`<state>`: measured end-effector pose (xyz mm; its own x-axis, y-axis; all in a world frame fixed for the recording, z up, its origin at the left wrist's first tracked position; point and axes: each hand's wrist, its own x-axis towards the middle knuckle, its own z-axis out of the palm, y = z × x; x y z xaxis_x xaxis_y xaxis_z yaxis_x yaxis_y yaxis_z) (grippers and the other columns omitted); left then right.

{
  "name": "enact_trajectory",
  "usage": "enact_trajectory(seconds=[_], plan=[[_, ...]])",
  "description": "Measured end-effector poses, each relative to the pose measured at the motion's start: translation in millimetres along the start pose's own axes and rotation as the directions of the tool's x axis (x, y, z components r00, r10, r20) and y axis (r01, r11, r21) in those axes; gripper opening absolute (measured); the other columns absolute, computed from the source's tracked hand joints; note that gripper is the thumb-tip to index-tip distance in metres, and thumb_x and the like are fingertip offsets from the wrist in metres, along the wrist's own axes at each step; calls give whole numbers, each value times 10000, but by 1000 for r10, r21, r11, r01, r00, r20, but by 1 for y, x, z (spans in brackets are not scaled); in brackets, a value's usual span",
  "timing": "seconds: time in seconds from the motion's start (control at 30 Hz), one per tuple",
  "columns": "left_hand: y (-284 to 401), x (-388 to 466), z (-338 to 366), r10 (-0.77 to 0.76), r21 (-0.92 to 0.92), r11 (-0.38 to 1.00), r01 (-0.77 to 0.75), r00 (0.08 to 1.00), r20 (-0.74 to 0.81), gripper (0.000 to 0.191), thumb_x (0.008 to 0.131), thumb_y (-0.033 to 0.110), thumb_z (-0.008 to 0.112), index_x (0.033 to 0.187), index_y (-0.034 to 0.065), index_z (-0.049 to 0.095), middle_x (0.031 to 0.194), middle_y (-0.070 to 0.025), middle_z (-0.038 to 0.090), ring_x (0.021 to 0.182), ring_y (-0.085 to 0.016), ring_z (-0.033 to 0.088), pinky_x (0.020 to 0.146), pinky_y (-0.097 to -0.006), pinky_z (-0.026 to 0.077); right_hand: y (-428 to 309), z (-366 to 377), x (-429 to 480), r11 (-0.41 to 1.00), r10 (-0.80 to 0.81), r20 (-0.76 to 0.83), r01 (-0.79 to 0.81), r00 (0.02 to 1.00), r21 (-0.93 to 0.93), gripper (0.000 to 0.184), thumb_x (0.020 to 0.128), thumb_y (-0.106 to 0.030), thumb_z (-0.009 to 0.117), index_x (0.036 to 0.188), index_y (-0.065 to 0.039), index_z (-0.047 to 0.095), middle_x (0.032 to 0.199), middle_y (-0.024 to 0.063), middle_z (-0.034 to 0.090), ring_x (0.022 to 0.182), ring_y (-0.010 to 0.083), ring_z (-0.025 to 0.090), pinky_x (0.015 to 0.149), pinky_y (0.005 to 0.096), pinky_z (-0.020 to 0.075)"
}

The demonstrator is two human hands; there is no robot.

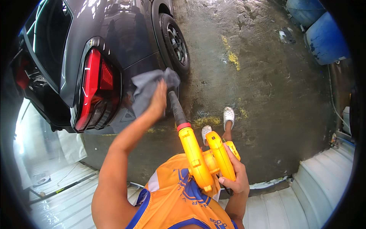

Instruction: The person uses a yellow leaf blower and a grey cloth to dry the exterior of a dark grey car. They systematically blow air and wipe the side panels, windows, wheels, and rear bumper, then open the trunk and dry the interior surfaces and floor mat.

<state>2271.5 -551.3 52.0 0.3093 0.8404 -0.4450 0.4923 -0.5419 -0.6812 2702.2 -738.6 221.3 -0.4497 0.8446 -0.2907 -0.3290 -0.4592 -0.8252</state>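
Observation:
My left hand presses a grey cloth against the rear side panel of a dark car, between its tail light and rear wheel. The cloth is bunched, and part of it lies past my fingertips. In my right hand is the handle of a yellow electric leaf blower, held in front of my body. Its black nozzle, with a red ring at the base, points up toward the cloth and wheel. The nozzle's tip is close beside my left hand; whether it touches the cloth, I cannot tell.
Wet concrete floor with worn yellow paint lies right of the car. Blue plastic drums stand at the upper right, near a small rag. White corrugated sheeting runs behind me. My white clogs are on the floor.

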Motion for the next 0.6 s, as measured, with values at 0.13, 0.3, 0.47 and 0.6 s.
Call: enact_trajectory(seconds=[0.13, 0.3, 0.47, 0.6], plan=[[44, -64, 14, 449, 253, 842, -477, 879, 162, 738, 1010, 276, 524, 1618, -121, 395, 1692, -277, 415, 1614, -427, 328, 1361, -520, 205, 21, -34, 1, 998, -24, 145, 32, 989, -56, 993, 877, -185, 748, 1711, 55, 265, 1648, 244, 489, 1527, 278, 461, 1258, 375, 315], [-114, -19, -27, -24, -592, 789, 164, 971, 237, 593, 1002, 295, 633, 1560, 101, 575, 1648, -150, 532, 1492, -382, 530, 1237, -484, 417, 49, -43, 4, 998, 60, 205, -66, 977, 24, 978, 898, -203, 753, 1708, 57, 270, 1680, 238, 456, 1564, 275, 426, 1276, 378, 300], [-152, 77, -29, -166, -79, 986, 150, 950, -264, 658, 1050, 419, 577, 1613, 80, 527, 1715, -115, 442, 1645, -355, 258, 1344, -528, 186, 93, -27, 29, 995, 83, 148, -91, 985, 45, 953, 918, -177, 749, 1712, 43, 269, 1708, 218, 429, 1582, 276, 412, 1283, 368, 301], [-12, 45, 28, 106, 141, 984, -114, 993, 61, 711, 1041, 426, 573, 1619, 18, 495, 1711, -179, 427, 1625, -477, 255, 1341, -620, 154, 122, -23, 61, 998, 22, 77, -27, 997, 56, 973, 904, -120, 750, 1719, 37, 244, 1709, 214, 424, 1581, 278, 412, 1282, 358, 307]])
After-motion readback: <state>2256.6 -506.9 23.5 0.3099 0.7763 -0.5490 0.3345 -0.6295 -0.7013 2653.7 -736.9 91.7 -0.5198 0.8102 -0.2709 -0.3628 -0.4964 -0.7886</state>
